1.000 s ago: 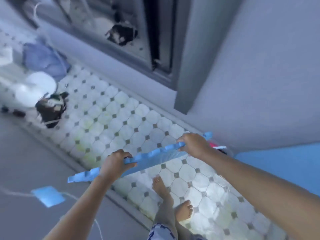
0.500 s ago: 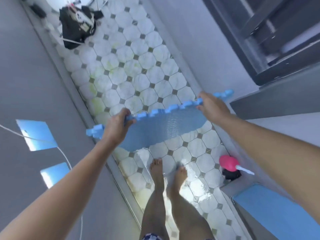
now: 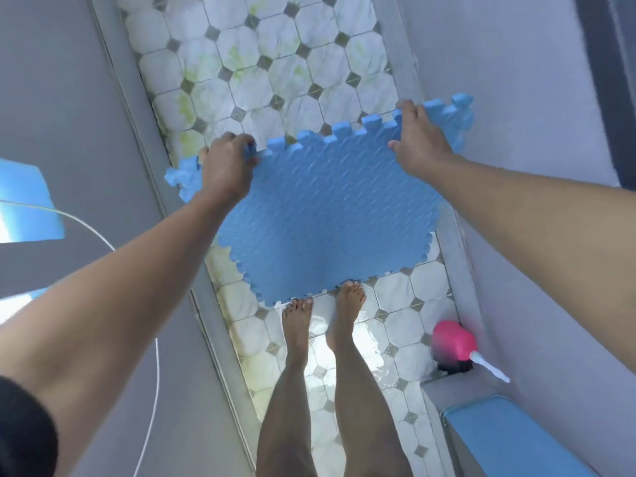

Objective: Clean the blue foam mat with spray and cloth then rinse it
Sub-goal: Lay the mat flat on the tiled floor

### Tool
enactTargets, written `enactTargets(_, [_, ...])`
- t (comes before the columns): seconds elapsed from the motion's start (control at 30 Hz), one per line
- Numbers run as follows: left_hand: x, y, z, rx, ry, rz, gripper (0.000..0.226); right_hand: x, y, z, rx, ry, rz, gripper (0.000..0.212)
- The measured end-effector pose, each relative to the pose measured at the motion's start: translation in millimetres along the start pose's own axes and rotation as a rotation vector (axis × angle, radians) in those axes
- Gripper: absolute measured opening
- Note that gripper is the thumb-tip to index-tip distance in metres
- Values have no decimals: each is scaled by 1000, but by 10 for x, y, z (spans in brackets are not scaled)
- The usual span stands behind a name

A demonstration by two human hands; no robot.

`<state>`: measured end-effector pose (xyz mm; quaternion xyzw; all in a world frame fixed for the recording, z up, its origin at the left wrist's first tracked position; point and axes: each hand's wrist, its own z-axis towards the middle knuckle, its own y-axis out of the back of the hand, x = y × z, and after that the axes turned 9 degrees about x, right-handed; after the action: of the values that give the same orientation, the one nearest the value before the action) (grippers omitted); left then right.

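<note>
The blue foam mat (image 3: 327,222) with jigsaw edges hangs in front of me above the tiled floor, its textured face toward the camera. My left hand (image 3: 227,168) grips its top edge near the left corner. My right hand (image 3: 421,139) grips the same edge near the right corner. The mat's lower edge hangs just above my bare toes (image 3: 323,301). No cloth is in view.
The wet octagon-tiled floor strip (image 3: 275,63) runs between grey walls. A pink bottle with a white spout (image 3: 454,342) sits by the right wall. A blue surface (image 3: 516,438) lies at bottom right. A white cord (image 3: 155,356) and blue patches (image 3: 27,204) are at left.
The view has tilted down toward my feet. The mat has swung from nearly edge-on to hanging open with its face toward me, still held in both hands.
</note>
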<state>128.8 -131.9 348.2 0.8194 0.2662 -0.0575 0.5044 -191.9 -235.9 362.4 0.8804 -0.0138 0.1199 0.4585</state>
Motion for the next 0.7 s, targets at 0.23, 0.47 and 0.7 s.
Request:
enactTargets(0.23, [74,-150,375,136,38,210,62,7,-152,504,70,-2,3,81])
enactTargets(0.47, [95,-352,388,301,37,299,94,130,-369,558,148,24,130,82])
enactTargets(0.7, [-512,-834,-320,413,-82,147,85,-366,-1302,-870,114,-35,504,53])
